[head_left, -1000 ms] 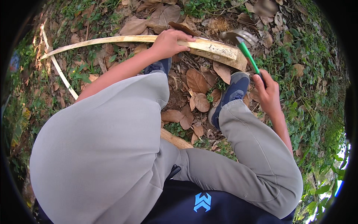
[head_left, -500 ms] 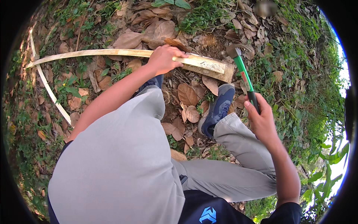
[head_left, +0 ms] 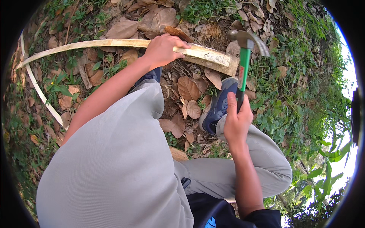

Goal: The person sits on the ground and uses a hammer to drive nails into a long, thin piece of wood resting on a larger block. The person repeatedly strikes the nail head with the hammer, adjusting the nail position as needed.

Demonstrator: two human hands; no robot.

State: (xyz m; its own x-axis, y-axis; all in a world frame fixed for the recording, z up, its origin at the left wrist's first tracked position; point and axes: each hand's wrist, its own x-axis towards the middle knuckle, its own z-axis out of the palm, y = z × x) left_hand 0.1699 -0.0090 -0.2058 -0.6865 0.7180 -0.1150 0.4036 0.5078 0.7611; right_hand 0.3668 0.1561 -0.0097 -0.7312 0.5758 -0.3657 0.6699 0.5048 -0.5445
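My left hand [head_left: 163,50] is wrapped over a long, pale wooden strip [head_left: 106,43], with its fingers along the far edge. Toward the left the strip reaches over the leaves and appears curved. Its right end rests on a thicker wooden block [head_left: 232,69] lying on the ground. My right hand [head_left: 238,119] grips the dark lower handle of a claw hammer [head_left: 243,68] with a green shaft. The hammer head is up, just right of the block's end and apart from the wood, its claw pointing right.
A second pale strip [head_left: 43,95] crosses under the first at the far left. My blue shoe [head_left: 219,108] is planted just below the block's right end. Dry brown leaves [head_left: 189,88] and green weeds [head_left: 207,11] cover the ground. Another wood piece [head_left: 178,154] lies near my leg.
My right hand has moved left with the hammer, which now stands more upright with its head higher in view. My left hand keeps its hold on the strip. The whole view has shifted slightly.
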